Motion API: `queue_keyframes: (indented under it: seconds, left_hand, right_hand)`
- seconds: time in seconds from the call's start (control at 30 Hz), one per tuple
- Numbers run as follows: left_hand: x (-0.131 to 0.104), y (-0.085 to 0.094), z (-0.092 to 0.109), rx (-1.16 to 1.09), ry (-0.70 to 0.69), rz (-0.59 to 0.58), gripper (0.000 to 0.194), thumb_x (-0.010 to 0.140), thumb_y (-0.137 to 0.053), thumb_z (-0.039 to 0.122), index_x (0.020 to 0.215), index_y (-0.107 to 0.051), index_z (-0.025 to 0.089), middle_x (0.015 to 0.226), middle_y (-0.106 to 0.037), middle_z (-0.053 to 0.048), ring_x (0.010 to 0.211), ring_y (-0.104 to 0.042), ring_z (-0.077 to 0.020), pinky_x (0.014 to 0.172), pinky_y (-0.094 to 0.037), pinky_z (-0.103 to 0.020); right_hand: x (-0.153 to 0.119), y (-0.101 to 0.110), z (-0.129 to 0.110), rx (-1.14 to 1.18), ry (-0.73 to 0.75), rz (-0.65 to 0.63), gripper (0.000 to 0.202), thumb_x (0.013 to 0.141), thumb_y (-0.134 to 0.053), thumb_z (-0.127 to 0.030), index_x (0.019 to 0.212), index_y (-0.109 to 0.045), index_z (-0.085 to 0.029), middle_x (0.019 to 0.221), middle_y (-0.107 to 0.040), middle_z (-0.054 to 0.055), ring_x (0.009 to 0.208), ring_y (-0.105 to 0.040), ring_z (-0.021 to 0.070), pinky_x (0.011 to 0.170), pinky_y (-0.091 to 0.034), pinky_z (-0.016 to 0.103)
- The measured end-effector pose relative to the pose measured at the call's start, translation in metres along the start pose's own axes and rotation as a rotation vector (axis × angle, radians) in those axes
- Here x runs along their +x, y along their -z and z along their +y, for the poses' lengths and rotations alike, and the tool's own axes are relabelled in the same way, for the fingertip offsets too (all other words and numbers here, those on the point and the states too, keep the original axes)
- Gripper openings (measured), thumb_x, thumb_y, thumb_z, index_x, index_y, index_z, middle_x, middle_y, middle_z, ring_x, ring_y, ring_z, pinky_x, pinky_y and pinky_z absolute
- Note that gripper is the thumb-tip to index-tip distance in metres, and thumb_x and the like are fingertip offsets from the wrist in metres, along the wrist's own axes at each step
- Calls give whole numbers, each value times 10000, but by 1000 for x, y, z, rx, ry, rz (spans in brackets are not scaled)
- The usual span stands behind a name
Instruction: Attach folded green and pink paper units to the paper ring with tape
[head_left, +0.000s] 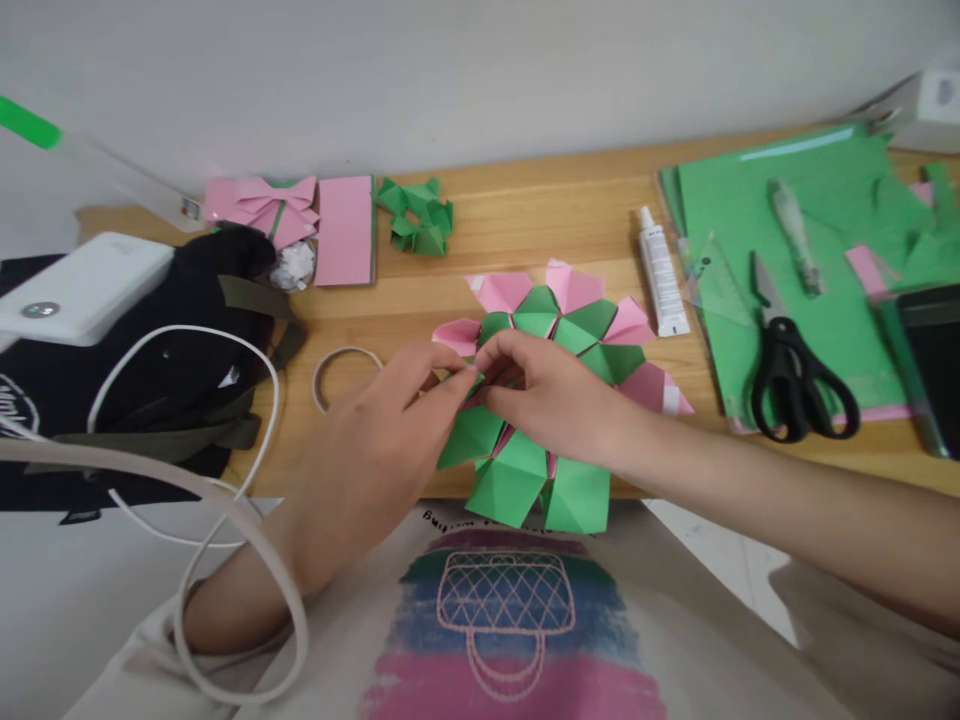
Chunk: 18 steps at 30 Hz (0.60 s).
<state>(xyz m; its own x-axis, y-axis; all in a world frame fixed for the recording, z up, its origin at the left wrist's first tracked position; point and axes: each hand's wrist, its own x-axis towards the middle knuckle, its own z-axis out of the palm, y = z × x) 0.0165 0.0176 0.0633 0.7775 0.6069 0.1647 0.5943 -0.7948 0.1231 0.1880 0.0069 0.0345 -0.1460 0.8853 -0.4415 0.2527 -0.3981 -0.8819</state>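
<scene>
Fingers of left hand, right hand | pinching green flap | pink-green paper model

Item one: an off-white shirt, loosely draped, its front carrying a brushed-paint print. From chest toward hem I note a magenta-pink band, a blue band, a dark teal band and a dull purple streak, all ragged at the edges. Over these sits a handbag motif in pale pink line, diamond-quilted, with a curved handle. Black hand-style lettering lies hemward; "writing" is legible, the remainder unclear. The left sleeve, likewise off-white, is creased. Left hand and right hand: bare.
</scene>
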Motion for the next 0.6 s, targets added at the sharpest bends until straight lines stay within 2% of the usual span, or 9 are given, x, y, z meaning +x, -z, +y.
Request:
queue_keyframes:
  seconds: [0.2,0.37,0.47,0.6]
  left_hand:
    - [-1,-1,-2,-37,37,-26,205,972,-438,197,1108,-580,255,1072,-668,-29,830,-657,-176,601,-477,-281]
    - [-1,-3,-4,-91,62,-26,177,958,-479,191,1070,-614,213,1021,-668,-44,784,-644,-168,619,-435,-291]
    - [-2,-2,-4,-74,73,-12,151,947,-506,182,1045,-622,188,1016,-664,-43,812,-648,-157,643,-439,-276]
    - [-3,-4,-5,-42,86,36,138,939,-522,174,1022,-632,174,1007,-670,-36,828,-650,-146,676,-453,-260]
  right_hand:
    - [4,10,0,-69,75,-33,276,665,-513,50,722,-598,-207,723,-652,-19,673,-602,141,624,-441,289]
    - [15,24,-12,-358,190,-98,288,655,-572,61,666,-682,-206,612,-634,-36,578,-567,130,560,-380,281]
    - [21,30,-22,-539,272,-203,227,681,-632,25,671,-697,-192,624,-641,-42,573,-542,106,550,-334,258]
    - [30,32,-29,-696,346,-348,200,758,-592,-2,750,-714,-160,663,-647,-23,599,-526,92,563,-302,254]
